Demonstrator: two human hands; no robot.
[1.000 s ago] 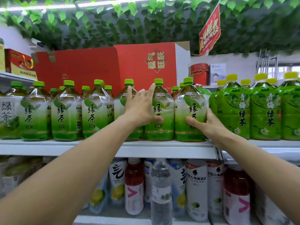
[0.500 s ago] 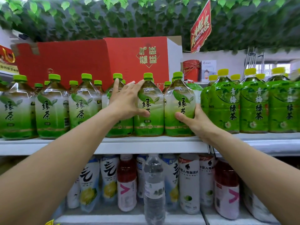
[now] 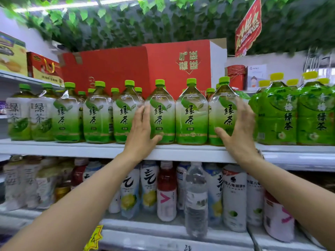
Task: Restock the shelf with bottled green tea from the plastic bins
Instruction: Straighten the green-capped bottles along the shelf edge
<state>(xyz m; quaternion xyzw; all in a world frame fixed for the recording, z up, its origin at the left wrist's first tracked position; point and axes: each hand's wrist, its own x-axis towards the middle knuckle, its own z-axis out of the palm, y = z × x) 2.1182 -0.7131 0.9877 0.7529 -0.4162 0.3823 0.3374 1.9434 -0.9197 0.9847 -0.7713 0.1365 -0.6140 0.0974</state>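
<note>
Both hands, the left hand (image 3: 140,131) and right hand (image 3: 237,129), are lying flat-fingered against upright green tea bottles (image 3: 191,115) standing on the shelf (image 3: 72,151), grasping none.

White metal shelf (image 3: 94,150) carries a front row of upright clear plastic green tea bottles (image 3: 191,115) with green caps, more behind. Left hand (image 3: 140,132), fingers straight, lies flat against the side of one bottle (image 3: 160,115), thumb under its base edge. Right hand (image 3: 237,127), fingers straight, lies against the right side of the end bottle (image 3: 223,113). Just right: green-wrapped, yellow-capped bottles (image 3: 275,113). Red cardboard box (image 3: 137,69) behind the row. Mixed drink bottles (image 3: 165,189) on the lower shelf. Leaf garland (image 3: 126,20) overhead.
</note>
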